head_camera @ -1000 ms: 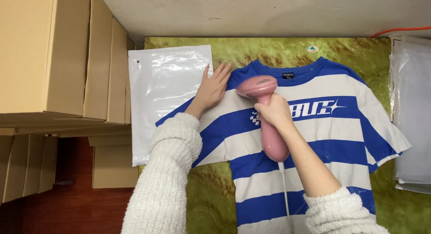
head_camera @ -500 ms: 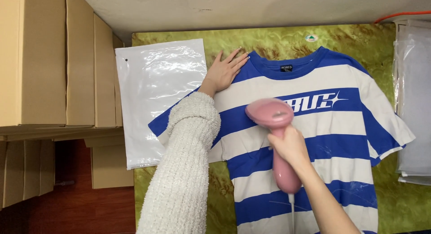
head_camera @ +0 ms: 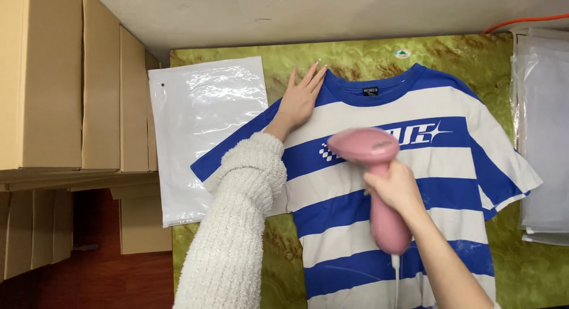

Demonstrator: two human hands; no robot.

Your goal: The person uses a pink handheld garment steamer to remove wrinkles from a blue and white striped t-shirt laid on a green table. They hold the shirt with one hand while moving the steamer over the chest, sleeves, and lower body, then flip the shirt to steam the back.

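Gripping a pink handheld steamer (head_camera: 379,184) in the right hand (head_camera: 394,187), fingers wrapped shut round the handle, white cord trailing from its base toward the near edge. Holding the steamer's head, blurred, just over the chest of a blue-and-white striped T-shirt (head_camera: 415,167), near the white print on the blue band. Lying face up and spread flat on a green-gold patterned table cover (head_camera: 355,57), collar pointing away, sleeves out to either side. Pressing the left hand (head_camera: 300,98), open and flat with fingers stretched, on the shirt's shoulder beside the collar, arm in a white fuzzy knit sleeve (head_camera: 237,226). Resting just left of the shirt, a clear plastic bag (head_camera: 201,131), partly tucked under the sleeve. Standing further left, a row of flat cardboard boxes (head_camera: 71,84). Lying at the far right edge, a stack of more clear bags (head_camera: 545,131), and beyond, an orange cable (head_camera: 521,21).
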